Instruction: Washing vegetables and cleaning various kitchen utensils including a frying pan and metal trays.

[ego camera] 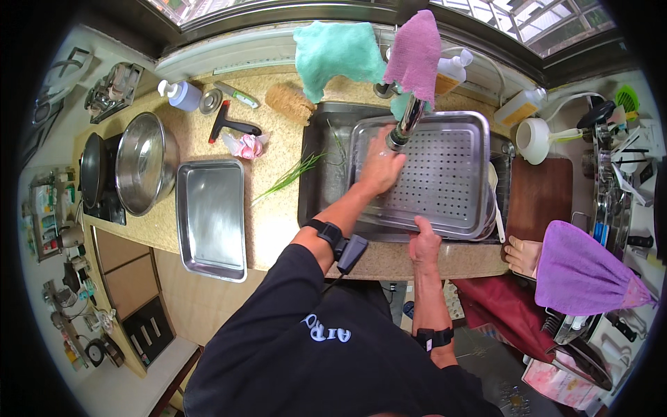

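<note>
A perforated stainless-steel tray (443,177) rests slanted over the sink (322,187). My right hand (424,246) grips its near rim, thumb on top and fingers beneath. Palm down, my left hand (383,161) lies against the left part of the tray, under the faucet spout (400,136); its fingertips are partly hard to make out. Water wets the hand there. Green scallion leaves (289,178) hang across the sink's left edge onto the counter.
On the counter, left, are a solid metal tray (211,219), a steel bowl (143,164), a black-handled peeler (229,125) and a knife (237,95). A teal cloth (338,54) and a pink cloth (415,54) hang by the faucet. A brown cutting board (540,198) stands right.
</note>
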`<move>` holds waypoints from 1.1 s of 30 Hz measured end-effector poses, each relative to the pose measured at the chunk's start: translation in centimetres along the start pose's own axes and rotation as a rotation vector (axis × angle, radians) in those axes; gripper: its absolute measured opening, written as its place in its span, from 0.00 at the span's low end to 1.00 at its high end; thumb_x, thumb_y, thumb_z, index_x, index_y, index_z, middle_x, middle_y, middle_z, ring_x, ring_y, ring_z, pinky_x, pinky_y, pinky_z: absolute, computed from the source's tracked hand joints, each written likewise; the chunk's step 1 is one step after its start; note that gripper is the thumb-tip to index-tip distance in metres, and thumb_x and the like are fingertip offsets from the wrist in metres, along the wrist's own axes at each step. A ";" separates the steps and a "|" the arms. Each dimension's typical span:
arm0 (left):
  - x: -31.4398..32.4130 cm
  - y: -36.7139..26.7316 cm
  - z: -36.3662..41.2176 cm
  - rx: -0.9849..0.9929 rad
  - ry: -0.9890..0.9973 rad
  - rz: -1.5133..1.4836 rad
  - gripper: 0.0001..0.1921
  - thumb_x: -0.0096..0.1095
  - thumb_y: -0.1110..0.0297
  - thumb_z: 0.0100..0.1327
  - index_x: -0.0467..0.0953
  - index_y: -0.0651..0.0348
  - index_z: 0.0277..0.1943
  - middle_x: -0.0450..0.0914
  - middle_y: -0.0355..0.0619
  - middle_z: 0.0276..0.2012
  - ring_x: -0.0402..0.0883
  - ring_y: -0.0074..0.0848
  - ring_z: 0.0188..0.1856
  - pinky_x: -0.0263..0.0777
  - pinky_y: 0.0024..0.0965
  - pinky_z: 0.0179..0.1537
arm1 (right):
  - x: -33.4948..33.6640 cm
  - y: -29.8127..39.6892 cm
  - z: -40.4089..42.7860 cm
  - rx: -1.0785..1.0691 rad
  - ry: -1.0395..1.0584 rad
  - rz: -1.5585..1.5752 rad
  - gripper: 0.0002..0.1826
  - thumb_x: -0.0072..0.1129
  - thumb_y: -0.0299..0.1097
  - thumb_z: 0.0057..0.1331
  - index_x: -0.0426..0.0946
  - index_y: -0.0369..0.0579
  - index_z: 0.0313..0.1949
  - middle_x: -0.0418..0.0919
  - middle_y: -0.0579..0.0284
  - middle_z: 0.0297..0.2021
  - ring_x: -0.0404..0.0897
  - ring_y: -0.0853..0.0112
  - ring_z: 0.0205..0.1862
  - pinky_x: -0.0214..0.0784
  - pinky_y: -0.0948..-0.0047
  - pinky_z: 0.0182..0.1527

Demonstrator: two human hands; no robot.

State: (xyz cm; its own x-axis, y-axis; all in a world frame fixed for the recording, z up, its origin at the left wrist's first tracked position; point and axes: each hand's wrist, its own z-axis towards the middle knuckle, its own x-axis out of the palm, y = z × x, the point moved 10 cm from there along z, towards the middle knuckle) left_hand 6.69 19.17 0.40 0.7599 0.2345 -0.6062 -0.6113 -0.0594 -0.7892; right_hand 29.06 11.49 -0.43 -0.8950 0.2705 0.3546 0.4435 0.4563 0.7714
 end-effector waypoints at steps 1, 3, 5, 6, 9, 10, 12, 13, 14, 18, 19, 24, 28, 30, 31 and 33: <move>-0.6 1.8 -0.7 0.043 -0.056 0.038 0.33 0.45 0.54 0.70 0.52 0.66 0.71 0.50 0.56 0.73 0.44 0.47 0.75 0.39 0.52 0.72 | -0.3 -0.2 0.6 0.000 0.002 0.005 0.22 0.53 0.19 0.59 0.71 0.42 0.54 0.76 0.58 0.48 0.77 0.65 0.47 0.73 0.61 0.47; -0.9 2.8 -0.4 -0.002 -0.004 0.203 0.34 0.44 0.52 0.70 0.51 0.67 0.71 0.50 0.56 0.73 0.43 0.47 0.75 0.36 0.52 0.72 | -0.9 -0.3 1.5 -0.019 0.093 -0.079 0.21 0.54 0.21 0.60 0.71 0.44 0.54 0.76 0.58 0.47 0.77 0.64 0.46 0.74 0.58 0.46; -0.7 3.1 -0.5 -0.047 0.038 0.377 0.34 0.43 0.51 0.71 0.51 0.68 0.71 0.50 0.57 0.73 0.42 0.46 0.75 0.34 0.53 0.72 | -1.5 -1.2 1.5 0.056 0.075 -0.089 0.19 0.55 0.22 0.60 0.72 0.44 0.53 0.75 0.59 0.48 0.77 0.64 0.46 0.74 0.56 0.47; -0.9 3.9 -0.9 -0.097 0.019 0.376 0.35 0.42 0.50 0.71 0.51 0.68 0.71 0.50 0.58 0.72 0.43 0.47 0.75 0.33 0.53 0.72 | -0.4 -1.1 1.3 0.029 0.095 -0.055 0.20 0.55 0.22 0.60 0.71 0.44 0.54 0.75 0.59 0.48 0.77 0.64 0.46 0.75 0.56 0.46; -0.6 4.4 -3.6 -0.116 -0.002 0.406 0.35 0.40 0.49 0.72 0.51 0.71 0.70 0.52 0.61 0.71 0.46 0.51 0.74 0.35 0.57 0.71 | 1.5 -1.0 0.0 0.017 0.088 -0.044 0.23 0.54 0.22 0.59 0.68 0.45 0.56 0.75 0.59 0.49 0.77 0.64 0.47 0.77 0.57 0.42; 0.0 4.0 -4.8 -0.120 0.016 0.389 0.35 0.40 0.49 0.72 0.51 0.72 0.69 0.53 0.63 0.71 0.46 0.52 0.74 0.36 0.57 0.71 | 2.1 -0.8 -0.3 0.012 0.083 -0.023 0.24 0.53 0.21 0.59 0.67 0.45 0.57 0.74 0.59 0.49 0.78 0.64 0.47 0.78 0.58 0.42; 1.3 3.1 -7.3 -0.147 0.071 0.313 0.37 0.40 0.47 0.71 0.53 0.75 0.68 0.54 0.65 0.69 0.47 0.52 0.73 0.35 0.58 0.71 | 2.3 -1.1 -0.1 0.009 0.068 0.006 0.25 0.52 0.21 0.59 0.66 0.45 0.58 0.74 0.58 0.50 0.78 0.63 0.47 0.79 0.58 0.41; 1.8 2.5 -8.7 -0.167 0.103 0.265 0.37 0.40 0.46 0.71 0.54 0.75 0.67 0.56 0.66 0.68 0.50 0.53 0.73 0.36 0.58 0.70 | 1.9 -1.3 0.3 -0.004 0.053 0.027 0.25 0.51 0.20 0.59 0.65 0.46 0.58 0.72 0.57 0.50 0.77 0.62 0.48 0.79 0.57 0.42; 2.3 2.0 -10.2 -0.193 0.154 0.235 0.37 0.41 0.46 0.71 0.56 0.76 0.67 0.58 0.67 0.67 0.52 0.53 0.72 0.36 0.59 0.70 | 1.4 -1.5 0.7 -0.016 0.037 0.046 0.26 0.50 0.20 0.59 0.64 0.46 0.59 0.71 0.56 0.51 0.77 0.62 0.48 0.79 0.57 0.42; 2.6 1.3 -13.4 -0.250 0.242 0.226 0.33 0.42 0.49 0.71 0.61 0.75 0.63 0.63 0.69 0.64 0.59 0.56 0.68 0.43 0.56 0.69 | 1.5 -1.5 1.1 -0.053 0.026 0.067 0.24 0.50 0.20 0.60 0.65 0.44 0.57 0.72 0.54 0.50 0.78 0.61 0.47 0.81 0.58 0.40; 1.9 0.3 -12.8 -0.249 0.251 0.225 0.33 0.42 0.49 0.71 0.61 0.75 0.63 0.63 0.69 0.64 0.59 0.56 0.68 0.43 0.56 0.69 | 1.4 -1.8 0.9 -0.053 0.017 0.068 0.24 0.50 0.20 0.60 0.65 0.44 0.57 0.72 0.54 0.50 0.78 0.61 0.47 0.81 0.58 0.40; 3.5 -4.5 -11.4 -0.215 0.362 -0.193 0.27 0.44 0.55 0.71 0.65 0.73 0.60 0.63 0.71 0.62 0.60 0.61 0.66 0.56 0.46 0.66 | 0.9 -3.6 1.1 -0.076 0.061 -0.022 0.18 0.49 0.21 0.61 0.71 0.41 0.51 0.76 0.54 0.47 0.78 0.65 0.46 0.77 0.67 0.43; 3.5 -6.3 -10.1 0.004 0.175 -0.305 0.28 0.42 0.56 0.72 0.59 0.66 0.68 0.52 0.66 0.70 0.48 0.59 0.72 0.45 0.54 0.69 | 0.2 -3.5 1.6 -0.099 0.024 0.073 0.09 0.52 0.26 0.64 0.78 0.37 0.42 0.80 0.58 0.41 0.79 0.68 0.43 0.73 0.71 0.44; 3.6 -6.0 -7.8 0.009 0.102 -0.195 0.31 0.42 0.53 0.72 0.53 0.58 0.72 0.44 0.62 0.73 0.40 0.56 0.74 0.37 0.60 0.69 | 0.4 -3.4 1.1 -0.122 0.043 -0.016 0.11 0.51 0.26 0.64 0.78 0.37 0.43 0.79 0.57 0.43 0.79 0.68 0.43 0.74 0.69 0.44; 3.1 -5.4 -6.4 -0.040 0.085 -0.135 0.33 0.42 0.51 0.71 0.51 0.60 0.72 0.44 0.62 0.73 0.40 0.56 0.74 0.36 0.58 0.70 | 1.7 -3.1 -0.7 -0.020 0.003 0.006 0.16 0.51 0.24 0.62 0.75 0.38 0.50 0.78 0.58 0.47 0.79 0.67 0.45 0.74 0.67 0.44; 2.8 -4.5 -4.2 -0.032 0.031 -0.062 0.35 0.42 0.49 0.71 0.50 0.64 0.72 0.45 0.62 0.73 0.40 0.56 0.74 0.34 0.56 0.71 | 2.2 -2.9 -1.5 -0.013 0.021 0.114 0.22 0.50 0.22 0.60 0.70 0.41 0.56 0.76 0.57 0.50 0.78 0.65 0.46 0.75 0.62 0.44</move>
State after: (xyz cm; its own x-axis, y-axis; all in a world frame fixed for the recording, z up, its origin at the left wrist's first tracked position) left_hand 12.53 16.03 1.88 0.8026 0.2085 -0.5589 -0.5562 -0.0768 -0.8275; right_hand 25.78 9.45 -1.06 -0.8398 0.3021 0.4511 0.5418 0.4122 0.7325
